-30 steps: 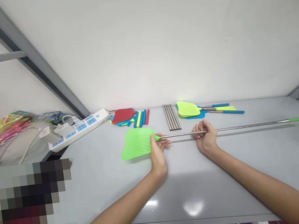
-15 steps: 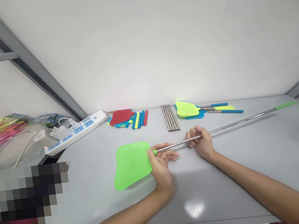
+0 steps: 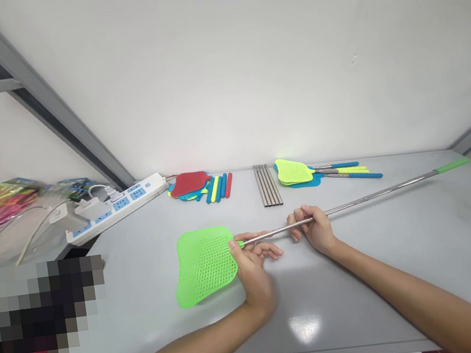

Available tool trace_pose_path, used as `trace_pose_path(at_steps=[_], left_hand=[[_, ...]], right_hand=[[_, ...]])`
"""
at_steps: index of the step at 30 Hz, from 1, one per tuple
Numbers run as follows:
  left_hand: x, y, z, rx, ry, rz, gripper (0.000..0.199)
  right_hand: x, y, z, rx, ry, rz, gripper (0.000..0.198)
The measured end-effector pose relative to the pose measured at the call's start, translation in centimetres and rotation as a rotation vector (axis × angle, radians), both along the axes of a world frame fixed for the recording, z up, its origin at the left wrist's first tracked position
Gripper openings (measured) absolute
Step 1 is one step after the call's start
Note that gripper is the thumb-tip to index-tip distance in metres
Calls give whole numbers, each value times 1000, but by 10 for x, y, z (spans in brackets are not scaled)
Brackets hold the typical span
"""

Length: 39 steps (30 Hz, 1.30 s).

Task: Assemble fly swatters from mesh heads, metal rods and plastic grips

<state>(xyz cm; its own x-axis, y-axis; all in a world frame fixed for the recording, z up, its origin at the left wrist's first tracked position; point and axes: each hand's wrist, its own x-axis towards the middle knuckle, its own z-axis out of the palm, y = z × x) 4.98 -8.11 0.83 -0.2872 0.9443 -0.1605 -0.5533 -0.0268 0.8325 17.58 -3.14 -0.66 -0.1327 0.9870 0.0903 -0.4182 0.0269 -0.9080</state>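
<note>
Filling most of the lower view, a glossy grey worktop (image 3: pixel 145 281) lies beneath a bright-green plastic fly swatter (image 3: pixel 206 266) with a long silvery metal rod, held slantwise, its perforated blade nearer the front edge and its green grip pointing toward the back right corner. The left hand (image 3: pixel 255 275) pinches the swatter's neck under its thumb, other fingers loosely spread about the rod; the right hand (image 3: pixel 319 230) curls its fingers around the rod farther along. Near the back left corner runs a white, blue-socketed power strip (image 3: pixel 137 194). Along the back edge, right of the middle, lie stacked yellow and blue swatters (image 3: pixel 295 171); left of it, piled red, blue and yellow plastic paddles (image 3: pixel 191 183). Between sit short, parallel steel tubes (image 3: pixel 268 185) and, beside the paddles, slim blue, yellow and red handles (image 3: pixel 220 188).
</note>
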Motion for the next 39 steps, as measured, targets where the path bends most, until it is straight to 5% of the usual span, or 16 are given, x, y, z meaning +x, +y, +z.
trace_pose_path(at_steps=[26, 39], left_hand=[[3, -5, -1, -6, 3, -98, 40], [2, 2, -1, 14, 31, -159, 38]], right_hand=[[-11, -14, -6, -38, 0, 237, 41], [-9, -7, -3, -88, 51, 184, 44]])
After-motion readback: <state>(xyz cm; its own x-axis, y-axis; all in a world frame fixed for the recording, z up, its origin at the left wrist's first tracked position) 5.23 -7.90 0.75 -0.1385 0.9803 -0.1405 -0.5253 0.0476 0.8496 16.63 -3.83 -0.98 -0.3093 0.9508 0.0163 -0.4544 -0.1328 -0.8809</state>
